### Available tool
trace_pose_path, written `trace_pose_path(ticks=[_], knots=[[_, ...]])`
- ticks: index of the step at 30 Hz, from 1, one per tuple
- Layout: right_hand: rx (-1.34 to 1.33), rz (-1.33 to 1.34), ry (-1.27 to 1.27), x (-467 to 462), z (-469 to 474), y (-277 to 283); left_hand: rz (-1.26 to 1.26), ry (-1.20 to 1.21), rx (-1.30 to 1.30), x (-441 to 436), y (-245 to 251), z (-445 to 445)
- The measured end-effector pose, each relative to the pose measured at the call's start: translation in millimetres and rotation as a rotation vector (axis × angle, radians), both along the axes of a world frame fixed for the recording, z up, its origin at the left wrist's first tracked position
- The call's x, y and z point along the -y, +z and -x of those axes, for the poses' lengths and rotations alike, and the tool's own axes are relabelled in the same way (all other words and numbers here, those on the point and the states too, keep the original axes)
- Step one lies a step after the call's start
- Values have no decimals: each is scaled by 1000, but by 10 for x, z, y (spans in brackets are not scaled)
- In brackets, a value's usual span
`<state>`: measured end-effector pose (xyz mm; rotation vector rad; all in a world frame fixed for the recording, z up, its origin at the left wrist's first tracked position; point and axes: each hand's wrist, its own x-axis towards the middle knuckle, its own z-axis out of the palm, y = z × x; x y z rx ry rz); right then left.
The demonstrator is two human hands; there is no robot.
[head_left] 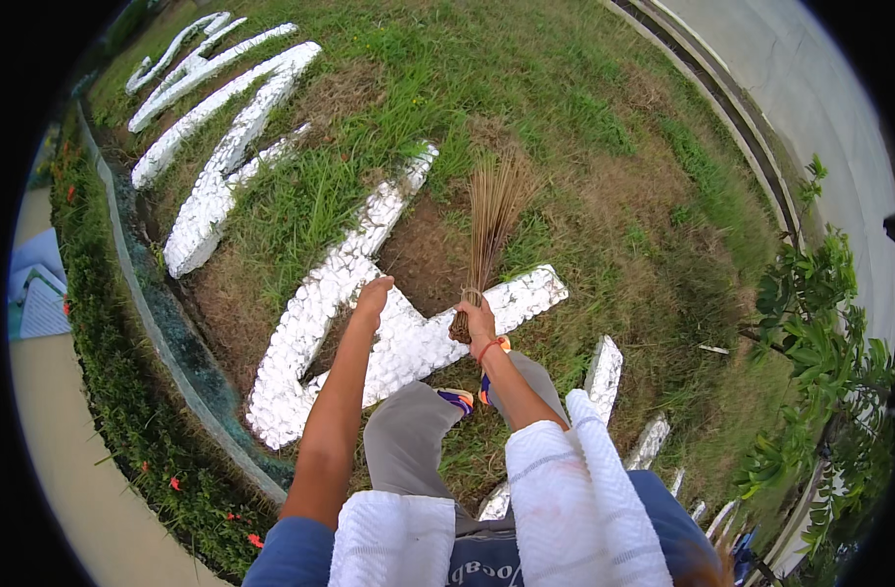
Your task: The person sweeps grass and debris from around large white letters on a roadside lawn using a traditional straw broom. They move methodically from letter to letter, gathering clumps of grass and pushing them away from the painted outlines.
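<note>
My right hand (478,321) grips a stick broom (491,220) by its bound butt end. Its thin brown bristles fan away from me over bare soil and grass. Under that hand runs one arm of a large white letter shape (322,315), built of rough, white-painted stones on the slope. Over the letter's middle hovers my left hand (374,299); nothing shows in it, and its fingers are mostly hidden from above. A patch of bare brown soil (421,253) lies between the letter's arms.
More white stone letters (220,169) rise at upper left. A concrete-edged channel (168,323) and flowering hedge (109,367) curve along the left. A gutter (741,110) borders pavement at upper right, with a leafy shrub (807,323) below. A white towel (565,491) hangs down my front.
</note>
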<state>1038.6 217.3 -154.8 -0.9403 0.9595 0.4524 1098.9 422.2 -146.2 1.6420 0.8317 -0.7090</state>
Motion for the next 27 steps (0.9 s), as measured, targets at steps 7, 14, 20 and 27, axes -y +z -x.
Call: trace_pose_path(ticks=[7,14,20,27], knots=[[-154,-600,189,-294,120,834,-46,62,-35,-42,41,109],[73,-464,65,-122,-706,626,7,138,-74,-461,-42,132],[13,-472,109,-291,-143,830,-26,81,-83,-413,89,279],[19,-389,-41,-144,-545,394,-19,77,-83,-374,65,200]])
